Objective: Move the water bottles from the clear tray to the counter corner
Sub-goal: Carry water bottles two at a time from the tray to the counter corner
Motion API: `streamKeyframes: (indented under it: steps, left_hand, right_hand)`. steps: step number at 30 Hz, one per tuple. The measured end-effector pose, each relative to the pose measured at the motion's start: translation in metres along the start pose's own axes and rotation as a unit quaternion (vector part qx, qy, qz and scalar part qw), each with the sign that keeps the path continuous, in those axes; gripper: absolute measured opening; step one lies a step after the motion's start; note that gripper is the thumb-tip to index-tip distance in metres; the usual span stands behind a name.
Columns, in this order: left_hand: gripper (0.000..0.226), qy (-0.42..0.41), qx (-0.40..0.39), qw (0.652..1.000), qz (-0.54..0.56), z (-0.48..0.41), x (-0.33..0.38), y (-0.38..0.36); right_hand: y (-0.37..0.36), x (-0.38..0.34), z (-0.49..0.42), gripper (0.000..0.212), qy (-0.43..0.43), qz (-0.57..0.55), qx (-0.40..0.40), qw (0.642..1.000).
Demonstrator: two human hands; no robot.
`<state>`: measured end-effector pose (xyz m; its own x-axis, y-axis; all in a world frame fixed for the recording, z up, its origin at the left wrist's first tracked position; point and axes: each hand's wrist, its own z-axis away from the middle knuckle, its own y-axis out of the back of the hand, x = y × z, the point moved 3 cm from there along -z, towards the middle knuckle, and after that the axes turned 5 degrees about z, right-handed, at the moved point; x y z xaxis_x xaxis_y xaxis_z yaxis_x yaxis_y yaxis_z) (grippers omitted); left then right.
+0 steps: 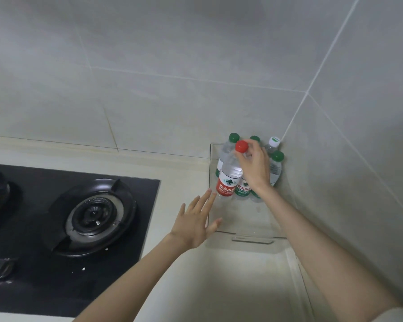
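Note:
A clear tray [254, 238] stands in the counter corner against the tiled walls. Inside it are several water bottles: three with green caps [233, 137], one with a white cap [274, 141], and a red-capped bottle with a red label [228, 180] at the front left. My right hand [254, 168] grips the red-capped bottle at its neck, just under the cap. With fingers straight and spread, my left hand [196, 223] rests against the tray's left wall, its fingertips near the red label.
A black gas hob [68, 219] with a round burner fills the left of the counter, with a knob at its front left. A bare strip of cream counter [242, 287] runs in front of the tray. Grey tiled walls close the back and right.

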<state>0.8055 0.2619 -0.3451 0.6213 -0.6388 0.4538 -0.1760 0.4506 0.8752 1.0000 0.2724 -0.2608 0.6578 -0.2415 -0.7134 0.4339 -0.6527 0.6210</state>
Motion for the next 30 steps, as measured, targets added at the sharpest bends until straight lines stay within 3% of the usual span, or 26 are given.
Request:
streamKeyframes:
  steps: [5,12,16,19,24,28,30]
  left_hand:
    - [0.077,0.005,0.063,0.974,0.218,-0.004,0.004,0.037]
    - [0.104,-0.044,0.177,0.914,0.363,-0.002,0.043,0.101]
    - [0.076,-0.067,0.223,0.873,0.430,0.010,0.050,0.112]
    - [0.064,-0.057,0.249,0.858,0.445,0.021,0.046,0.117]
    - [0.061,-0.030,0.270,0.886,0.376,0.025,0.031,0.118]
    - [0.059,-0.007,0.288,0.892,0.347,0.024,0.022,0.118]
    - [0.058,0.000,0.290,0.892,0.347,0.023,0.018,0.118]
  right_hand:
    - [0.038,-0.039,0.009,0.035,0.033,-0.115,0.050,0.992]
    - [0.086,-0.111,0.030,0.032,0.058,-0.214,0.080,0.972]
    - [0.096,-0.130,0.037,0.030,0.053,-0.228,0.044,0.971]
    - [0.094,-0.135,0.041,0.030,0.048,-0.241,0.021,0.969]
    - [0.085,-0.128,0.041,0.029,0.033,-0.254,-0.029,0.966]
    - [0.073,-0.107,0.030,0.024,0.041,-0.280,-0.112,0.952]
    - [0.066,-0.088,0.021,0.029,0.054,-0.188,-0.108,0.975]
